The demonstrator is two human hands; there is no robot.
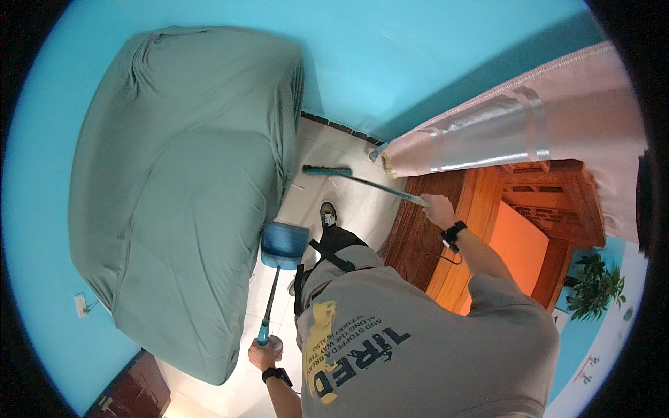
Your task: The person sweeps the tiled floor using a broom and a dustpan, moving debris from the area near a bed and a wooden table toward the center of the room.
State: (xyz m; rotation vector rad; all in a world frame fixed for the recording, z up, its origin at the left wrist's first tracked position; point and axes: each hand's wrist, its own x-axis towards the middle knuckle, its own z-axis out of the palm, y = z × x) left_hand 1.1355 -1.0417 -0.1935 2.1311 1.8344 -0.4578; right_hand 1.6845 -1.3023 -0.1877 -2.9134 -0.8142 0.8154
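My left hand (263,354) is closed around the handle of a long-handled dustpan (284,244). Its blue pan sits low by the floor, right beside the edge of a grey-green cloth cover. In my right hand (439,211) I grip the pale upper end of a broom (329,170). The broom's stick slants away to the left, and its teal head with dark bristles lies at the floor between the covered furniture and the curtain. A foot in a dark shoe (328,215) stands between the broom head and the pan. Whether the pan holds anything, I cannot tell.
Large furniture under a grey-green cover (188,188) fills the left. A pink curtain (481,132) hangs at the upper right, above wooden furniture (446,237) with an orange panel. Pale floor tiles (359,202) run between them to a blue wall (376,63). A plant (596,285) stands far right.
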